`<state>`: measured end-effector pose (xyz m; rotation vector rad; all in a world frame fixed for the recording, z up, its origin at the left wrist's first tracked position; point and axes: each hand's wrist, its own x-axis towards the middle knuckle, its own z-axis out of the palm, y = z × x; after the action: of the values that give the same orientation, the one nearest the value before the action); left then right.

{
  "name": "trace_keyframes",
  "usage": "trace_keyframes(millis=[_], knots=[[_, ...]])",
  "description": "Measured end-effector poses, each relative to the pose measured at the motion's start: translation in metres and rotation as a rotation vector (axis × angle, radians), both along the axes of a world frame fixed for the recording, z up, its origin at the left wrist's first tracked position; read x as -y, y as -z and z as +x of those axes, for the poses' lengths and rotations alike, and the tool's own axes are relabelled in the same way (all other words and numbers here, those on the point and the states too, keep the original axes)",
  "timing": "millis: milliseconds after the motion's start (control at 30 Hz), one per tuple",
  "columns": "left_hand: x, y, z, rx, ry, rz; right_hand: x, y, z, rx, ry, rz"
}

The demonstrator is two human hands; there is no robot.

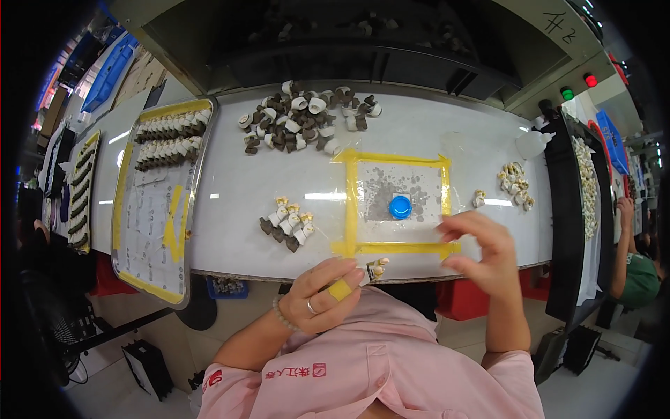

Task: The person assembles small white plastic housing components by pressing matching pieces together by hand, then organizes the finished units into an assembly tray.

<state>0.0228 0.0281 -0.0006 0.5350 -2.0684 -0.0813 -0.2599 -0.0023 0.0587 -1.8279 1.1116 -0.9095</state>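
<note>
My left hand (326,295), with a ring and yellow tape on a finger, is closed around a small figurine (377,269). Its pale, gold-tinged end pokes out past the fingertips at the table's front edge; the rest is hidden in the hand. To the right, my right hand (481,248) hangs over the table edge, fingers curved and apart, with nothing seen between them. Just beyond it lies a single small white piece (479,198). A blue round cap or small cup (400,207) stands on a wet-spotted sheet (377,178) framed with yellow tape.
Several similar figurines (287,225) lie left of the sheet. Behind them spreads a heap of brown-and-white pieces (289,122). A metal tray (188,230) holds rows of pieces at left. White-and-gold pieces (514,183), a squeeze bottle (533,144) and a black tray (562,279) are at right.
</note>
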Motion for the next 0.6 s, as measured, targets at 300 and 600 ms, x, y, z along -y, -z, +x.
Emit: trace_keyframes(millis=[300, 600], knots=[[0.005, 0.000, -0.018, -0.031, 0.053, -0.038, -0.013, 0.013, 0.054, 0.172, -0.149, -0.028], [0.004, 0.006, -0.023, -0.142, 0.017, 0.172, -0.014, 0.021, 0.052, 0.080, -0.089, -0.267]])
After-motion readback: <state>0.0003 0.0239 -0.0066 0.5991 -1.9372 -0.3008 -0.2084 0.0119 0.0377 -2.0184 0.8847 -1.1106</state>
